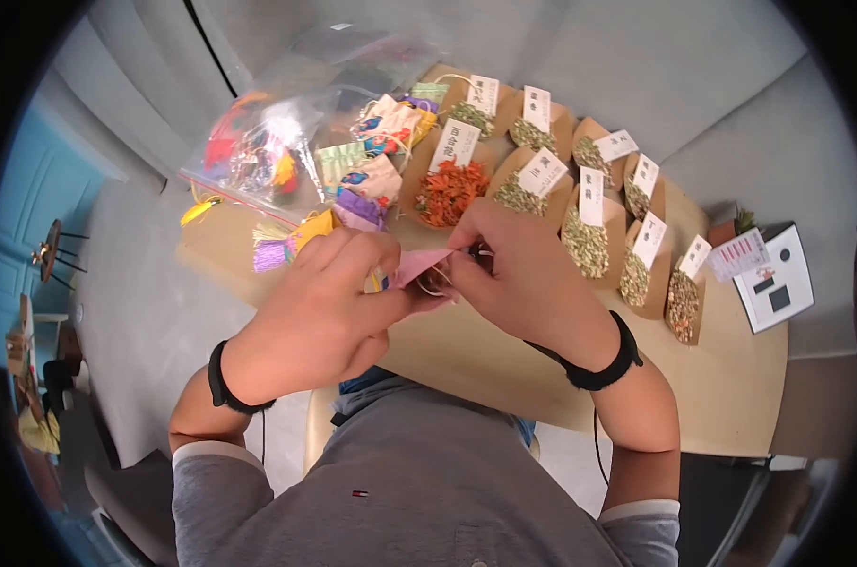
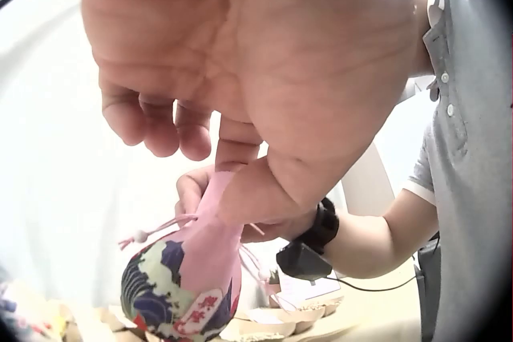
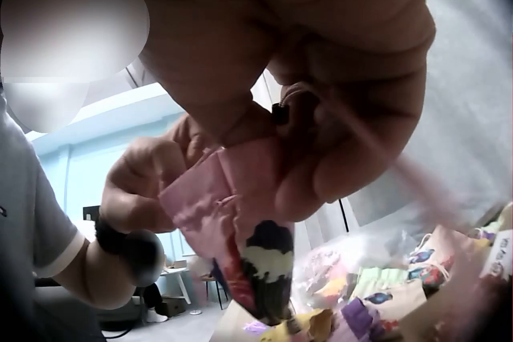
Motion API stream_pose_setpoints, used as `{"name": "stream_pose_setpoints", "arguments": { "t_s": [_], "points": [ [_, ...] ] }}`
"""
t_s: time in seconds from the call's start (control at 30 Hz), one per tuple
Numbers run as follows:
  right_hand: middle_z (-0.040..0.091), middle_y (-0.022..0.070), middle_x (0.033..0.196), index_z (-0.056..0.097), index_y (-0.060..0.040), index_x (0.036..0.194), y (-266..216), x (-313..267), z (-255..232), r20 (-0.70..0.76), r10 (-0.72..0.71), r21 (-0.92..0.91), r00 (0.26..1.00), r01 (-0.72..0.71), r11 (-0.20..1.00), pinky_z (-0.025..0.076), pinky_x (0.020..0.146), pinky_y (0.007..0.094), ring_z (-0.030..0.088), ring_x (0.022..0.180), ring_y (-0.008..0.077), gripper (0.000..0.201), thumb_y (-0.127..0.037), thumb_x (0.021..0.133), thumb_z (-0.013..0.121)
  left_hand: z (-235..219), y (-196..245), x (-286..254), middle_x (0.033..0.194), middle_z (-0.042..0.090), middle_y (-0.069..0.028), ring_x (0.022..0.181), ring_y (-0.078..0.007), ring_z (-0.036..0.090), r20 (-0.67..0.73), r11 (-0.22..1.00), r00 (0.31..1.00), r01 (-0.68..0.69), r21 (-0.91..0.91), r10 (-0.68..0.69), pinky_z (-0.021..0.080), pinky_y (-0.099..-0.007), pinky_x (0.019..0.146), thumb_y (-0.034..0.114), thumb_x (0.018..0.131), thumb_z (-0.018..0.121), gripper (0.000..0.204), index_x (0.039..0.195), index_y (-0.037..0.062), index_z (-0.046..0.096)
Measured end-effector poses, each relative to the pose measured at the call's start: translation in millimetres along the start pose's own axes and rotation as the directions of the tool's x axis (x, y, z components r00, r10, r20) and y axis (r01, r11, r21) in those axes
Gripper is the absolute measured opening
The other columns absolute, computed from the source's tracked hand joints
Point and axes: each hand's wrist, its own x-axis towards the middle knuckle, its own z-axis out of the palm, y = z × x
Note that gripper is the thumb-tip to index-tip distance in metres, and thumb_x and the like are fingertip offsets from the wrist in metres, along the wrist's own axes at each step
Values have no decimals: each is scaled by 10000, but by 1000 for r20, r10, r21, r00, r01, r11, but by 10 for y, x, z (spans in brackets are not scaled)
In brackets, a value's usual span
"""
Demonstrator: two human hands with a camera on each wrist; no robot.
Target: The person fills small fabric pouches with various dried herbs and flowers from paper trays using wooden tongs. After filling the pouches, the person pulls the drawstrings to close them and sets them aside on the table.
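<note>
Both hands hold a small pink pouch (image 1: 423, 268) by its top, above the near part of the table. My left hand (image 1: 317, 307) pinches one side of the rim between thumb and index finger; its other fingers curl loosely in the left wrist view. My right hand (image 1: 532, 274) pinches the opposite side of the rim. In the left wrist view the pouch's rounded body (image 2: 180, 286) hangs down, with a blue wave print and a red-lettered label. A pink cord with a bead (image 2: 142, 236) sticks out at its neck. The pouch's inside is mostly hidden.
Beyond the hands, labelled paper trays of dried herbs (image 1: 585, 241) and orange-red petals (image 1: 452, 192) stand on the wooden table (image 1: 731, 397). Colourful pouches (image 1: 372, 178) and a clear plastic bag (image 1: 268, 156) lie at the back left. A white box (image 1: 774, 280) and a potted plant are at the right.
</note>
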Motion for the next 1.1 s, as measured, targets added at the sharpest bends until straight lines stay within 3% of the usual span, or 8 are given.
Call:
{"name": "stream_pose_setpoints", "arguments": {
  "t_s": [0.1, 0.43, 0.53, 0.6, 0.7, 0.83, 0.93, 1.1],
  "points": [
    [642, 46, 760, 553, -11, 886, -22, -192, -93, 105, 189, 154, 976, -204, 967, 487, 563, 260, 640, 669, 107, 113, -16, 887, 667, 172, 151, 62, 1160, 567, -111, 1041, -342, 575, -91, 987, 994, 39, -155, -54, 476, -428, 898, 70, 671, 775, 294, 961, 86, 729],
    [628, 92, 965, 533, -13, 930, 123, -524, -204, 212, 366, 107, 906, -394, 913, 515, 591, 251, 678, 767, 114, 162, -23, 897, 691, 684, 151, 51, 1253, 580, -140, 1037, -330, 624, -61, 963, 996, 54, -263, -72, 527, -419, 831, 98, 750, 766, 192, 824, 52, 595],
    [587, 142, 1246, 614, -37, 1019, 72, -524, -308, 157, 221, 197, 963, -249, 948, 545, 751, 323, 676, 1007, 190, 192, -65, 865, 726, 682, 138, 93, 1263, 572, -169, 1043, -347, 636, -44, 963, 997, 49, -265, -63, 542, -413, 840, 57, 760, 765, 169, 857, 35, 628],
    [485, 167, 1442, 679, -86, 1118, 104, -524, -343, 108, -201, -38, 974, 206, 978, 512, 925, 409, 590, 1222, 283, 311, -176, 837, 776, 685, 122, 111, 1272, 567, -194, 1040, -364, 649, -8, 960, 998, 63, -271, -68, 552, -412, 851, 29, 771, 772, 165, 899, 22, 667],
    [454, 214, 1480, 703, -115, 1148, 212, -554, -269, 369, -120, -227, 922, 215, 950, 453, 1030, 461, 508, 1310, 372, 374, -282, 825, 789, 702, 92, 150, 1283, 550, -195, 1057, -362, 646, 18, 949, 999, 44, -314, -40, 552, -411, 866, 7, 766, 759, 182, 920, 14, 661],
    [466, 209, 1432, 678, -47, 1084, 340, -595, -302, 407, -30, -296, 913, 163, 941, 464, 988, 475, 513, 1279, 371, 362, -280, 823, 772, 739, 87, 164, 1280, 546, -193, 1089, -362, 630, 95, 940, 994, 78, -331, -49, 550, -414, 883, -11, 754, 748, 187, 919, 7, 661],
    [487, 217, 1413, 684, -58, 1092, 306, -537, -298, 367, -59, 43, 928, 46, 998, 436, 1011, 484, 504, 1287, 370, 365, -294, 826, 767, 770, 87, 186, 1282, 545, -193, 1100, -360, 622, 147, 930, 986, 131, -344, -84, 548, -414, 890, -17, 753, 744, 180, 911, 5, 661],
    [527, 216, 1385, 644, -59, 1173, 574, -568, -190, 428, -84, -224, 900, 195, 955, 496, 940, 468, 574, 1181, 405, 438, -283, 823, 782, 832, 48, 270, 1277, 547, -195, 1106, -358, 622, 203, 915, 979, 112, -387, -34, 546, -409, 895, -22, 764, 745, 186, 928, 12, 663]
  ]
}}
